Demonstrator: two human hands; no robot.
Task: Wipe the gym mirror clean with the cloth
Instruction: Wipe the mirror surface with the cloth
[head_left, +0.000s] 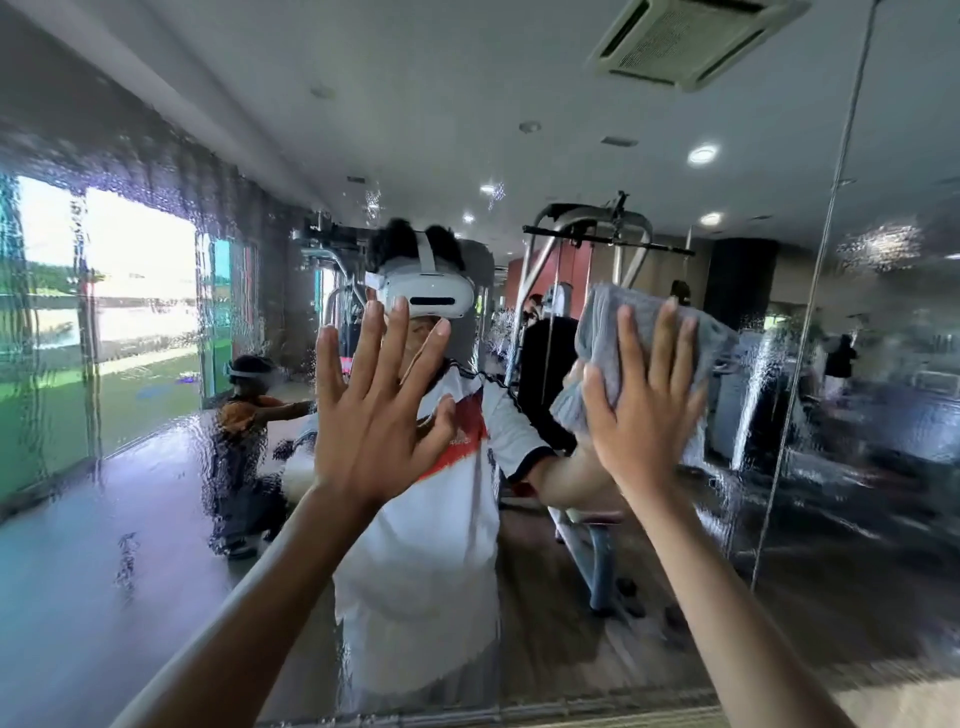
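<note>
Ceiling AC vent (691, 41) is high above my right hand (644, 410). A round ceiling light (702, 154) sits under it, also above that hand. The grey cable machine (587, 234) is up between my hands, with its bench frame (592, 551) lower, between my forearms. A bright window (140, 291) with green outside is well left of my left hand (374, 410). A second person in an orange top (249, 415) crouches just left of that hand. A dark pillar (737, 280) is up right of my right hand, and there's wood floor (561, 649) below.
</note>
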